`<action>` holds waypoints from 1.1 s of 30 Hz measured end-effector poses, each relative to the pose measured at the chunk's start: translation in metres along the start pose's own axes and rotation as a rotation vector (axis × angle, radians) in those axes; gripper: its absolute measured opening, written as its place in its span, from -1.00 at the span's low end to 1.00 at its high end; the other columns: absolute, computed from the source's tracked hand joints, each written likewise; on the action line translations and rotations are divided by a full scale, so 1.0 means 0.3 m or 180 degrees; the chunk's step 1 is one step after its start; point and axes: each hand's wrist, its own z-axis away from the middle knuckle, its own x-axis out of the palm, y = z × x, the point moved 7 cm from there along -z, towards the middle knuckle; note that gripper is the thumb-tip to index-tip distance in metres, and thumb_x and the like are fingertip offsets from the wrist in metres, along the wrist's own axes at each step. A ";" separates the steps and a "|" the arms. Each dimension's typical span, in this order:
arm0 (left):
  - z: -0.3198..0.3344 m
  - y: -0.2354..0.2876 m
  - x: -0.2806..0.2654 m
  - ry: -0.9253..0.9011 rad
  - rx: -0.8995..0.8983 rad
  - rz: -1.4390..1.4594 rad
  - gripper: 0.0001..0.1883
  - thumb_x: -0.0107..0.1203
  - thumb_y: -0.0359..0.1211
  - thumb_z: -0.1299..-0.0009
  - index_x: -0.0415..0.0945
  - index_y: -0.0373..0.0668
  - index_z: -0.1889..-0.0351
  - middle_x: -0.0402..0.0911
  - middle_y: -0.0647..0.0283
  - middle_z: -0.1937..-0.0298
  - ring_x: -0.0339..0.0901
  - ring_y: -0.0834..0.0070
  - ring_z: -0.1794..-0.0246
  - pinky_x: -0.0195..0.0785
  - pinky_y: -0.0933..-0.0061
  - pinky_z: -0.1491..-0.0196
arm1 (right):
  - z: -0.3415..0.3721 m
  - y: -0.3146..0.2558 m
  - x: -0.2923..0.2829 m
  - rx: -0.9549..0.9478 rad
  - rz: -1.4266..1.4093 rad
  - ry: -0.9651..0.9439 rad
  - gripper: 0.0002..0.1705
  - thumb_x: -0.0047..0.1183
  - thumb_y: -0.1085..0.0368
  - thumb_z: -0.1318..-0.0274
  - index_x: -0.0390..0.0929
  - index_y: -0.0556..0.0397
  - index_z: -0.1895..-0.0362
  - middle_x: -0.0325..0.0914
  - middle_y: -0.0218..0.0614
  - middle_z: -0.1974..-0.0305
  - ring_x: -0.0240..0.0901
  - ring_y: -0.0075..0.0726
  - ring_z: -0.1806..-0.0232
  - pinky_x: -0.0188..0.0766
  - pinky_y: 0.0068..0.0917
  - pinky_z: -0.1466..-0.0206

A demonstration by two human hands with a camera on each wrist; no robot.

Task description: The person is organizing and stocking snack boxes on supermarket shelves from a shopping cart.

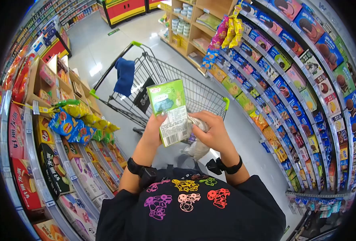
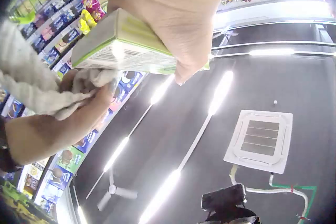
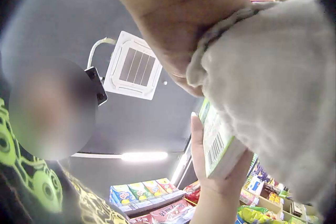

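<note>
My left hand [image 1: 150, 130] grips a green and white box [image 1: 168, 100] by its left edge, thumb across the printed face. Its back faces up, with small print and a barcode at the bottom. In my right hand [image 1: 212, 130] is a bunched off-white cloth [image 1: 198, 149], hanging below the fingers close beside the box's right edge. In the right wrist view the cloth [image 3: 268, 82] covers much of the right hand [image 3: 173, 24], and the box [image 3: 218, 142] shows behind it. The left wrist view shows the box [image 2: 118, 40] from its end, under the left hand [image 2: 168, 16].
A wire shopping cart [image 1: 186, 72] stands ahead, a dark blue cloth [image 1: 124, 76] draped over its handle. Shelves of biscuit boxes [image 1: 282, 88] line the right. Snack boxes [image 1: 27, 180] and hanging chip bags [image 1: 67, 126] line the left. Tiled floor [image 1: 85, 44] extends beyond the cart.
</note>
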 end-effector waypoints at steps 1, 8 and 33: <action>0.017 -0.006 -0.001 -0.0051 -0.0015 -0.0079 -0.44 0.00 -0.29 -0.27 0.11 -0.34 -0.18 0.39 0.01 -0.06 0.45 0.24 0.00 0.36 0.27 -0.02 | 0.017 0.006 0.007 0.0051 0.0075 -0.0162 -0.65 0.06 0.42 0.19 0.52 0.14 0.17 0.49 -0.19 0.40 0.44 -0.24 0.41 0.33 -0.49 0.29; 0.109 0.027 0.138 -0.0730 0.1056 -0.3477 -0.15 0.08 -0.48 -0.01 -0.08 -0.33 -0.30 0.26 0.00 -0.20 0.29 0.18 -0.17 0.10 0.29 -0.18 | 0.057 -0.097 -0.111 -0.0290 -0.0123 0.1058 -0.60 0.09 0.41 0.31 0.56 0.10 0.21 0.46 -0.25 0.48 0.38 -0.31 0.49 0.31 -0.52 0.38; 0.106 0.034 0.013 -0.0180 0.0657 -0.3433 -0.33 -0.08 -0.20 -0.28 -0.04 -0.29 -0.30 0.29 0.04 -0.09 0.27 0.18 -0.09 0.08 0.30 -0.15 | 0.098 -0.248 0.046 -0.1551 0.1042 0.1038 -0.44 0.15 0.45 0.44 0.54 -0.07 0.12 0.40 -0.40 0.44 0.34 -0.36 0.50 0.29 -0.50 0.49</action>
